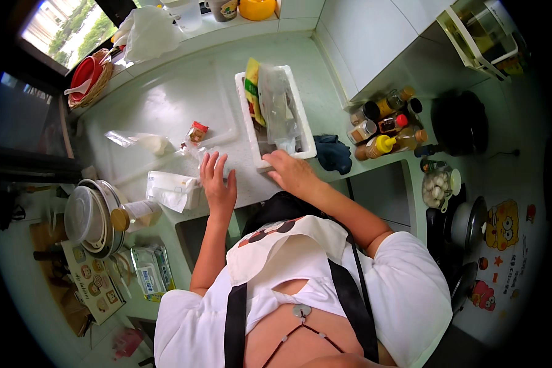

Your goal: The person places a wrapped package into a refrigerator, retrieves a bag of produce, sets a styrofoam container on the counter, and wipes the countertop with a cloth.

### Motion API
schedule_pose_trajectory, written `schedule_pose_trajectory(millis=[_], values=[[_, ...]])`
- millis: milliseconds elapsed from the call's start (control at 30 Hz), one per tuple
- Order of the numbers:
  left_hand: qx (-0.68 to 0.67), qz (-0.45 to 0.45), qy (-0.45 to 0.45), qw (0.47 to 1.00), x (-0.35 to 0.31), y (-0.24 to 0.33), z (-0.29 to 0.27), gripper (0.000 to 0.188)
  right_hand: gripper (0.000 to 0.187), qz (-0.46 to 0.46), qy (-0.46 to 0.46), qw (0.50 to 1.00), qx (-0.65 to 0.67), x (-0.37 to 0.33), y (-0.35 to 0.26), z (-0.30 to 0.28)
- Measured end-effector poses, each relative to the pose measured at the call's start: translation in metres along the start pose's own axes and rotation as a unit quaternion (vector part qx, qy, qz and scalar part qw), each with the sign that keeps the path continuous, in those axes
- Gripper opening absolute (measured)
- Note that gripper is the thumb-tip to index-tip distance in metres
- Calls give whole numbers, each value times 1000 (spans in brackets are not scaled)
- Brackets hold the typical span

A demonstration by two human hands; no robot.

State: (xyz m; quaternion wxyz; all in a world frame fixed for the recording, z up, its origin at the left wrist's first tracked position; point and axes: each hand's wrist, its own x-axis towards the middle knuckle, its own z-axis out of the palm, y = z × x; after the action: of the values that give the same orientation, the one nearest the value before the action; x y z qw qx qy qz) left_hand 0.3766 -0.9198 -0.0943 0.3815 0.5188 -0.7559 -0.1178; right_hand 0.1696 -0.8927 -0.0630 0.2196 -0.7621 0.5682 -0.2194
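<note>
A white foam box (243,119) stands on the pale counter in front of me. It holds a clear plastic bag (276,98) and a yellow-and-green packet (253,86); what lies under them is hidden. My right hand (294,176) is at the box's near end, its fingers and thumb closed over the rim. To the left of the box, my left hand (218,185) hovers with its fingers spread, holding nothing. Just beyond it lie a small red packet (197,132) and a clear bag with something pale inside (155,144). A white tissue pack (172,189) sits beside my left wrist.
Several sauce and spice bottles (383,145) crowd the right side, with a dark cloth (333,153) between them and the box. Stacked bowls (91,218) and a lidded jar (135,216) stand at left. A sink (383,191) opens near my body. Farther right is a black pan (460,122).
</note>
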Motion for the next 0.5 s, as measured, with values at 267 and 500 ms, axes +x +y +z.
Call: schedule_pose_trajectory(millis=[267,500], values=[[-12,8,-18,1000,2,5,10,41,20,-8,159,984,74,-12,7,-38],[-144,-44,-43,988,13,21,32,44,29,149,166,966,-131,-46,104,-39]])
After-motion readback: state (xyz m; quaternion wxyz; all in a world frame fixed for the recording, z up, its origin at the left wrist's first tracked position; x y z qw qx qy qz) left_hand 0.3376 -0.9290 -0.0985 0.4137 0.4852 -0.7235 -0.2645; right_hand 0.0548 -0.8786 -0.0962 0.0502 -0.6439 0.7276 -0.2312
